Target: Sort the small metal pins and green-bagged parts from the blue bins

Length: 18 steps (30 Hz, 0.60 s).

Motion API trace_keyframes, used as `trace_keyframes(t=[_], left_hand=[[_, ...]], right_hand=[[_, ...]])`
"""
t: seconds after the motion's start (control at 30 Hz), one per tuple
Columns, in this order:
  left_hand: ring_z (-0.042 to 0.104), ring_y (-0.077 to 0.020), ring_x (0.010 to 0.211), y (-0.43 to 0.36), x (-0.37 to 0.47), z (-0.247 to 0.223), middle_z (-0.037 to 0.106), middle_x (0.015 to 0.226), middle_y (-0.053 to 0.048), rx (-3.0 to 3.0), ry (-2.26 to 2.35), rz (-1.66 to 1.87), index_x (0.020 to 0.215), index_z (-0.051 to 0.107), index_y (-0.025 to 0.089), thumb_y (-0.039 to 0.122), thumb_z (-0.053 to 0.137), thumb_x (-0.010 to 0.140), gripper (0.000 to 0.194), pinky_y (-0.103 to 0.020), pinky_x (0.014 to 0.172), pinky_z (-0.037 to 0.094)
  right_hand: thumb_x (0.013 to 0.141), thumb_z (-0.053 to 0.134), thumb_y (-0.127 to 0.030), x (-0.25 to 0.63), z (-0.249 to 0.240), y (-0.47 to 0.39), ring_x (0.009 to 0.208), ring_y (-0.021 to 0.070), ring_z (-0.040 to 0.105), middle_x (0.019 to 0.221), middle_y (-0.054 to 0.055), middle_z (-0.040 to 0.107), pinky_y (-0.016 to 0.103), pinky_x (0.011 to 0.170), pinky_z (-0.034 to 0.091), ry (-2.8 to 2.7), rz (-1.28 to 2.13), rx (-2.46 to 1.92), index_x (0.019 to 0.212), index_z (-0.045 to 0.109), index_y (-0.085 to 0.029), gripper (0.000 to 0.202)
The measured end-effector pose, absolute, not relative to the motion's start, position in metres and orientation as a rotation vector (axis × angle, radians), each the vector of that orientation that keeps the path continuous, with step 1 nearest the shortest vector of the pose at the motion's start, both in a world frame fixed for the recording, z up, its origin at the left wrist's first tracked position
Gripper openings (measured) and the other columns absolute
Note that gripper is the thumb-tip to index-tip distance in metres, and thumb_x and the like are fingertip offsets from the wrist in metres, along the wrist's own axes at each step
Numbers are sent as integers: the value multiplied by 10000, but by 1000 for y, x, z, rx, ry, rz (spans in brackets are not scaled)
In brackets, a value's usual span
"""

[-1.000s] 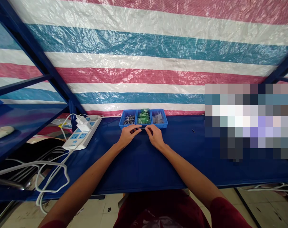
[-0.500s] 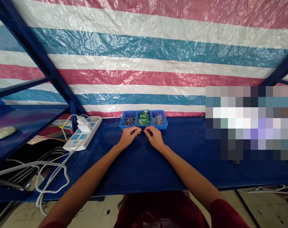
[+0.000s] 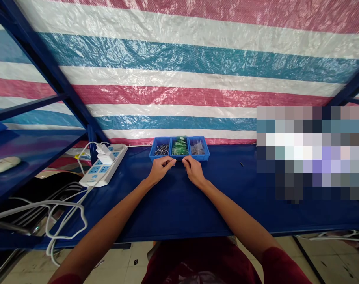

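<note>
Both hands are up at the near side of the blue tray [image 3: 204,157], and here's the pinch: the left hand [image 3: 160,169] and the right hand [image 3: 194,170] each have their fingers closed on an end of a thin piece [image 3: 179,160], too small to make out clearly, held just above the table [image 3: 179,205]. Behind them, three compartments: dark-and-silver pieces [image 3: 162,150] left, green packets [image 3: 179,146] middle, clear packets [image 3: 197,148] right. Off to the right, a small dark stick [image 3: 241,164] lies alone.
</note>
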State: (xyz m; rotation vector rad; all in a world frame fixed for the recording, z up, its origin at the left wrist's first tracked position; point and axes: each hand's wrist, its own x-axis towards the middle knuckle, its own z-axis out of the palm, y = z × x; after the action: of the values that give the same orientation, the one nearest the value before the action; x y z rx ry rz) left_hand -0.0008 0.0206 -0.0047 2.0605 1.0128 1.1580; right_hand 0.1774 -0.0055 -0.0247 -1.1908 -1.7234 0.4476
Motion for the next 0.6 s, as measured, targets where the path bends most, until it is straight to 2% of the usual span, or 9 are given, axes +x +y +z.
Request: trace_keyframes(t=[0.13, 0.27, 0.37, 0.47, 0.6], left_hand=[[559, -119, 552, 19, 2, -4, 650, 667, -29, 1928, 996, 1197, 799, 695, 140, 419, 642, 804, 284, -221, 520, 460], [528, -105, 506, 19, 6, -6, 667, 690, -33, 1770, 1043, 1245, 867, 720, 138, 418, 695, 753, 303, -212, 438, 413], [535, -103, 530, 19, 7, -5, 687, 779, -59, 1721, 1033, 1283, 863, 713, 130, 411, 682, 770, 298, -209, 438, 421], [598, -138, 648, 18, 8, -4, 698, 906, -95, 1691, 956, 1287, 903, 673, 126, 412, 628, 820, 302, -218, 488, 470], [588, -137, 672, 19, 6, -3, 680, 880, -77, 1732, 959, 1230, 1003, 620, 140, 418, 553, 870, 315, -210, 504, 473]], right_hand=[[958, 368, -367, 176, -24, -6, 591, 144, 543, 638, -9, 565, 248, 609, 403, -1684, 473, -1185, 813, 554, -210, 284], [954, 388, -376, 174, -25, -6, 583, 136, 542, 629, -17, 551, 237, 596, 403, -1653, 530, -1154, 805, 561, -206, 285], [946, 415, -374, 174, -25, -7, 600, 141, 554, 646, -8, 569, 240, 603, 405, -1675, 524, -1136, 812, 585, -197, 280], [951, 400, -379, 174, -26, -6, 630, 151, 572, 679, 8, 599, 247, 614, 412, -1664, 489, -1160, 846, 616, -192, 304], [960, 365, -385, 177, -27, -4, 647, 159, 580, 694, 19, 613, 252, 619, 421, -1617, 444, -1194, 879, 629, -191, 338]])
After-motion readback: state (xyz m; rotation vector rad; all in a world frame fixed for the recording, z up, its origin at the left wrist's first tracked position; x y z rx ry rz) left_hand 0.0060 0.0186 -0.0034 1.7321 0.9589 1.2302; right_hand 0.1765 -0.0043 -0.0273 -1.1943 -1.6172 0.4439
